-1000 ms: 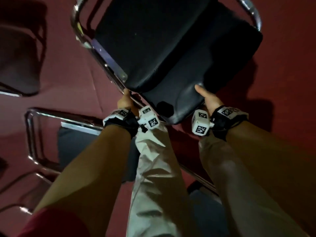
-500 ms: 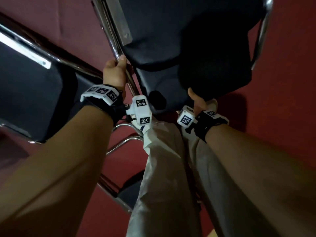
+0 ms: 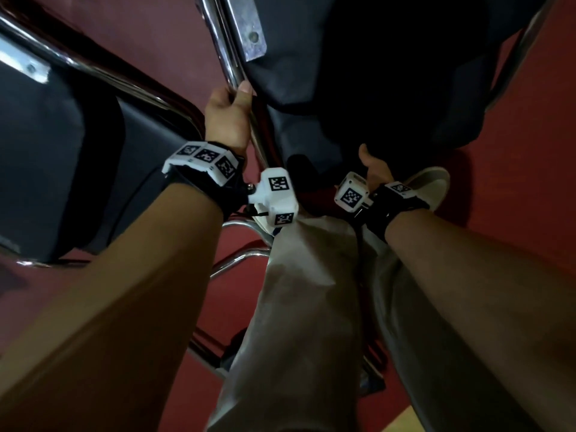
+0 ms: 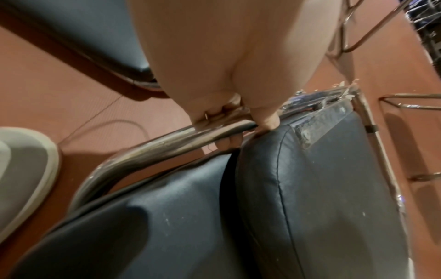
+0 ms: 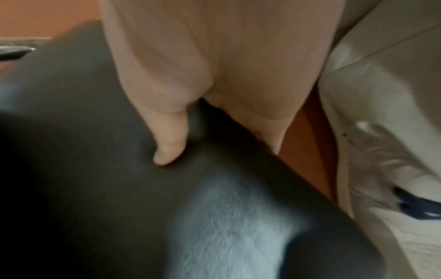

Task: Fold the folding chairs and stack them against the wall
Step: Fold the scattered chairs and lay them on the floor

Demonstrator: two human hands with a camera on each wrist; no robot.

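Chrome tubing (image 3: 232, 67) sits inside my left hand (image 3: 229, 120), fingers curled round the side rail of the chair I am working on, thumb up along the tube; the left wrist view shows the same grip, with my fingertips (image 4: 230, 141) tucked under the rail beside the black seat pad (image 4: 322, 188). My right hand (image 3: 375, 168) holds the near edge of the black backrest (image 3: 389, 88), thumb (image 5: 169, 145) pressed on its face and the other fingers wrapped behind the edge, mostly hidden. Compared with a second ago the chair has swung in much closer and steeper: its frame now runs almost straight away from me, and seat and back lie nearly flat against each other. I take that to mean the fold is all but closed. A second chair (image 3: 56, 157) has come into view at my left, lying low over the red floor (image 3: 530, 151), seemingly folded already. Next, I judge, comes carrying this one to the stack; no wall shows from here. My shoe (image 3: 431, 185) is just beside the backrest, so I should mind my feet.
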